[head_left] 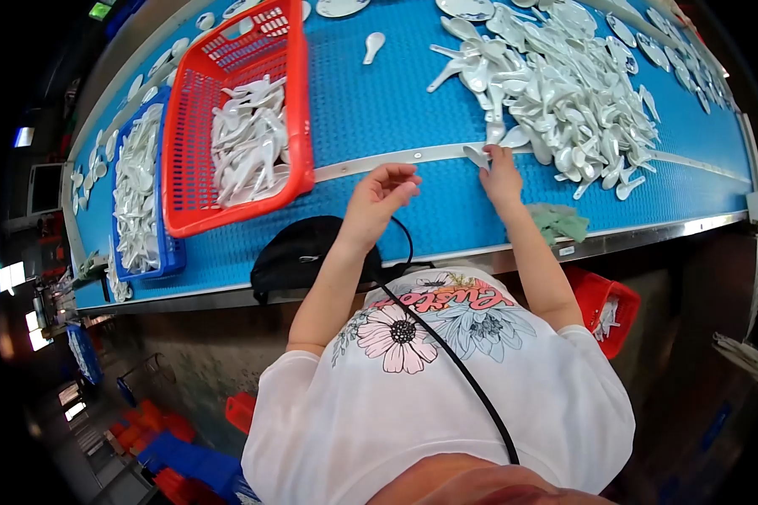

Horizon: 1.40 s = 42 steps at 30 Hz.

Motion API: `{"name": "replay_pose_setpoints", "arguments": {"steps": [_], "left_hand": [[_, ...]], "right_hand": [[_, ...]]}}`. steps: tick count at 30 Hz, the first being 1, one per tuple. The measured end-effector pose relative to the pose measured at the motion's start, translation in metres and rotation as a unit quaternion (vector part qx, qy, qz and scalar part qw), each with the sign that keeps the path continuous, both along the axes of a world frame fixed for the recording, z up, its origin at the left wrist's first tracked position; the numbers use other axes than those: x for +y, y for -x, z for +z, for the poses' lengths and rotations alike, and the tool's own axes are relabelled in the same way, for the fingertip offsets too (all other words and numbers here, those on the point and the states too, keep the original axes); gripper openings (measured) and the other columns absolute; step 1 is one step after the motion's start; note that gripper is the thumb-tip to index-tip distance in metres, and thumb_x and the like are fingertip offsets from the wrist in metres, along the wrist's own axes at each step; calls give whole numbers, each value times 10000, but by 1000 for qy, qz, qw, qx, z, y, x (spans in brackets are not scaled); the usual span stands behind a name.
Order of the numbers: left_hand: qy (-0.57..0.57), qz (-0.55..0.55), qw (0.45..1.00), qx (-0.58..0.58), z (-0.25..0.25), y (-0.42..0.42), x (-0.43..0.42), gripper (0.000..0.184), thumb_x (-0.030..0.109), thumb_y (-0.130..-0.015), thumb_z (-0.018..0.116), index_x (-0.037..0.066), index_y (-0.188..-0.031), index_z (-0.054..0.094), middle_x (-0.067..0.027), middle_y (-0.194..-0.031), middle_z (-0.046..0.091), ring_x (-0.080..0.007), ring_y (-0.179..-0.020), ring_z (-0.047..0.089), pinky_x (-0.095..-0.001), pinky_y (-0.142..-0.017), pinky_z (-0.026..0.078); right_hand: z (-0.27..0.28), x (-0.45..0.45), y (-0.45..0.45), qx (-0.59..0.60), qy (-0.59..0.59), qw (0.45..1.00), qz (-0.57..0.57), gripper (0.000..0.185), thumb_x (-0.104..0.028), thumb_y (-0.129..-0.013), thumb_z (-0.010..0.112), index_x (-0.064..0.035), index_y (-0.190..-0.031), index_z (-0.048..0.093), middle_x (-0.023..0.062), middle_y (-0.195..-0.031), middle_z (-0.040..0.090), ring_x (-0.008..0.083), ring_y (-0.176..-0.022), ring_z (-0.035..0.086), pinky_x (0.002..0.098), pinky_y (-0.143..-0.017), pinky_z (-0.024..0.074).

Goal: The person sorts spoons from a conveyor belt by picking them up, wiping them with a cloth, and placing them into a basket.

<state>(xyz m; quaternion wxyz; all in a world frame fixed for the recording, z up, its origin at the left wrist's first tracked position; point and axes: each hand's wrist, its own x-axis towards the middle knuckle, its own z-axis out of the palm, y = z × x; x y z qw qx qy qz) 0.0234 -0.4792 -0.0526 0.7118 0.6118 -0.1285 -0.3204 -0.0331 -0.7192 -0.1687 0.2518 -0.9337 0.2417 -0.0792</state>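
Observation:
My right hand pinches a white ceramic soup spoon at the near edge of a large heap of similar spoons. My left hand is raised over the blue belt, left of the right hand. Its fingers are loosely curled, with a gap to the thumb and nothing visible in them. A red plastic basket, part filled with white spoons, stands to the left of my left hand. One single spoon lies on the belt beyond the hands.
A blue basket of spoons stands left of the red one. A pale strip crosses the belt. Near the front edge are a black bag and a green cloth. Plates lie farther back; a red bin is below right.

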Motion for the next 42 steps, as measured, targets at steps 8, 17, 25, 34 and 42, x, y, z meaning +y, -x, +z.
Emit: {"name": "replay_pose_setpoints", "arguments": {"steps": [8,17,25,34,42], "left_hand": [[-33,57,985,160,-45,20,-73,455,165,-822,569,29,-1211,376,-72,-1089,527,-166,-943,532,-308,-785,443],[63,53,941,328,-43,-13,-74,337,337,-919,354,75,-1117,431,-84,-930,569,-159,-711,565,-312,-624,463],[-3,89,938,336,-68,-26,-71,598,569,-870,187,99,-1168,404,-77,-980,558,-168,-765,564,-312,-637,464],[9,207,912,353,-92,-33,-63,357,272,-849,519,58,-1117,420,-83,-873,534,-220,-704,589,-367,-601,505],[31,259,891,371,-80,-38,-36,342,258,-875,468,86,-1169,442,-71,-862,529,-188,-632,581,-345,-566,482]], "right_hand": [[33,-23,4,-34,-548,835,37,421,-32,-702,639,-9,-1088,472,71,-1010,528,97,-714,565,221,-616,459],[43,-81,-130,-170,38,973,153,258,-263,-707,660,-128,-923,614,61,-868,582,225,-764,572,339,-656,456],[44,-65,-123,-104,-61,978,171,140,-173,-739,614,-84,-845,638,75,-815,601,233,-759,578,309,-642,449],[76,-19,-166,-9,-170,899,404,304,-154,-688,659,-107,-984,607,91,-1030,566,256,-937,553,325,-770,452],[-35,19,-342,-275,210,881,323,278,-105,-733,532,-196,-984,607,43,-1030,545,230,-952,526,349,-724,467]]}}
